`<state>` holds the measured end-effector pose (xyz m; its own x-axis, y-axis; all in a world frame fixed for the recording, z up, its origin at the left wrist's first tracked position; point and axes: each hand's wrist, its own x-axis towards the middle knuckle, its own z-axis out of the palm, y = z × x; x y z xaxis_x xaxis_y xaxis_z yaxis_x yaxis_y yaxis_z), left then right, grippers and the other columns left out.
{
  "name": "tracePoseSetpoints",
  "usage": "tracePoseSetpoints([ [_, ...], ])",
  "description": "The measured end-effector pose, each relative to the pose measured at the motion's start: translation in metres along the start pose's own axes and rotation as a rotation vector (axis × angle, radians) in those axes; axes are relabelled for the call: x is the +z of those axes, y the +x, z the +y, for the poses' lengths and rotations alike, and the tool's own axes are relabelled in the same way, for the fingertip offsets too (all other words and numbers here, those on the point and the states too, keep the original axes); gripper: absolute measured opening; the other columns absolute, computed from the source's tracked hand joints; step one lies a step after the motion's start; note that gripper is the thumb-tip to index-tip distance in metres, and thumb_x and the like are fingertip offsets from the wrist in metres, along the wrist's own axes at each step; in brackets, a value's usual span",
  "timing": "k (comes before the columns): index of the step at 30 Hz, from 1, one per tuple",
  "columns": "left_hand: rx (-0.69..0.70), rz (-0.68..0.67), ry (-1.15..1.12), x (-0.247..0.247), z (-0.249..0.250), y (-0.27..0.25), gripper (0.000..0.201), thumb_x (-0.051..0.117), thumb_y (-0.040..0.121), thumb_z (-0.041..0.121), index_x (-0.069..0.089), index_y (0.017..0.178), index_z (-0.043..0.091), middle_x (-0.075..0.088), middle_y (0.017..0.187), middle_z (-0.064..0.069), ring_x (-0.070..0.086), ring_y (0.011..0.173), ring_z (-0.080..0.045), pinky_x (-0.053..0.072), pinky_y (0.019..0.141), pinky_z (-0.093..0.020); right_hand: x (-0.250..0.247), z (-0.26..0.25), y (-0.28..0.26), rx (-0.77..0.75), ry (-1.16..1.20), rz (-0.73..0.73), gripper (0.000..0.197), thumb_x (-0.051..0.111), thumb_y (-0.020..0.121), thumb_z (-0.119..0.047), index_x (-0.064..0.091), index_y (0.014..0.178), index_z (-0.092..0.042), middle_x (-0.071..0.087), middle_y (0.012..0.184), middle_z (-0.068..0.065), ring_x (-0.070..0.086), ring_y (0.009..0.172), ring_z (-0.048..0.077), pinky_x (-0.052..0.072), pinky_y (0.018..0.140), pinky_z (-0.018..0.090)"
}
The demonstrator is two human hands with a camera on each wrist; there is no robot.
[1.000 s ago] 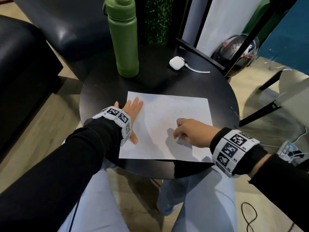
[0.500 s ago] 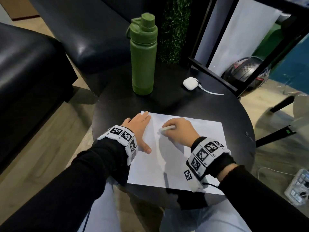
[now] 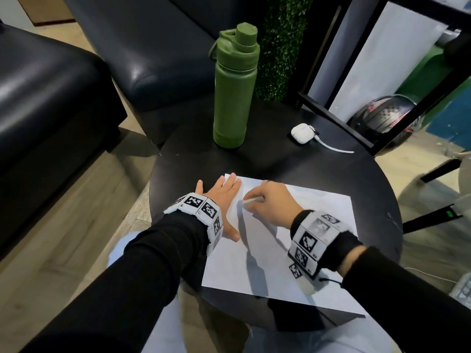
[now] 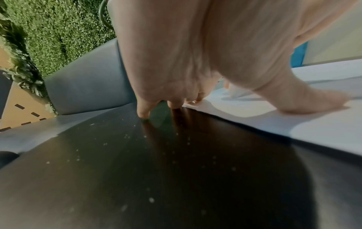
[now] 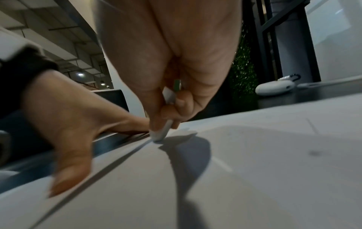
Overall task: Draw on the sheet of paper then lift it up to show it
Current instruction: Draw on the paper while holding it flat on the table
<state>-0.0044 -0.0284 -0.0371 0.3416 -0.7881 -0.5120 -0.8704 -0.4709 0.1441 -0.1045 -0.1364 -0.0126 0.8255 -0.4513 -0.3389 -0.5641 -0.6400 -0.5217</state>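
A white sheet of paper (image 3: 285, 253) lies flat on the round black table (image 3: 267, 159), its near edge hanging over the table's front rim. My left hand (image 3: 224, 200) lies flat with straight fingers over the sheet's left edge, thumb (image 4: 313, 102) pressing on the paper (image 4: 323, 127), outer fingertips on the table (image 4: 176, 155). My right hand (image 3: 270, 202) pinches a white pen (image 3: 252, 200) near the sheet's upper left. In the right wrist view the pen (image 5: 162, 131) tip touches the paper (image 5: 254, 162). Faint lines show on the sheet.
A tall green bottle (image 3: 234, 90) stands at the back of the table. A white earbud case (image 3: 302, 133) with a cable lies back right. Dark sofas stand left and behind, a black frame and a helmet (image 3: 384, 118) at right.
My right hand has moved from the sheet's middle to its upper left, close beside the left hand, with the pen now visible. The left hand stays flat. My head view has shifted.
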Motion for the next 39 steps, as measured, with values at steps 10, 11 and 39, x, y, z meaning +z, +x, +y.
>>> tracePoseSetpoints([
  [10, 0.001, 0.012, -0.001, 0.001, 0.0, 0.001, 0.123, 0.073, 0.069, 0.057, -0.012, 0.15, 0.02, -0.016, 0.158, 0.003, -0.012, 0.146, -0.018, -0.001, 0.113, -0.06, 0.007, -0.004, 0.004, 0.016, -0.134, 0.072, 0.024, 0.051, 0.093, -0.014, 0.068, 0.111, -0.013, 0.042, 0.093, 0.004, 0.056, 0.102, 0.026, 0.034, 0.078, 0.02],
  [11, 0.002, 0.014, -0.005, 0.001, 0.0, 0.001, 0.123, 0.074, 0.068, 0.056, -0.012, 0.15, 0.02, -0.016, 0.158, 0.003, -0.011, 0.147, -0.019, 0.0, 0.113, -0.061, 0.01, -0.004, -0.003, -0.006, -0.152, 0.043, 0.023, 0.053, 0.092, -0.015, 0.069, 0.107, -0.013, 0.043, 0.087, -0.001, 0.056, 0.094, 0.024, 0.034, 0.077, 0.02],
  [39, 0.024, 0.033, -0.051, 0.004, -0.005, 0.001, 0.123, 0.071, 0.069, 0.059, -0.012, 0.15, 0.02, -0.018, 0.158, 0.006, -0.014, 0.146, -0.015, -0.001, 0.113, -0.06, 0.003, -0.011, 0.01, 0.133, 0.08, 0.116, 0.02, 0.061, 0.084, -0.018, 0.075, 0.096, -0.01, 0.071, 0.101, 0.005, 0.06, 0.089, 0.015, 0.041, 0.077, 0.02],
])
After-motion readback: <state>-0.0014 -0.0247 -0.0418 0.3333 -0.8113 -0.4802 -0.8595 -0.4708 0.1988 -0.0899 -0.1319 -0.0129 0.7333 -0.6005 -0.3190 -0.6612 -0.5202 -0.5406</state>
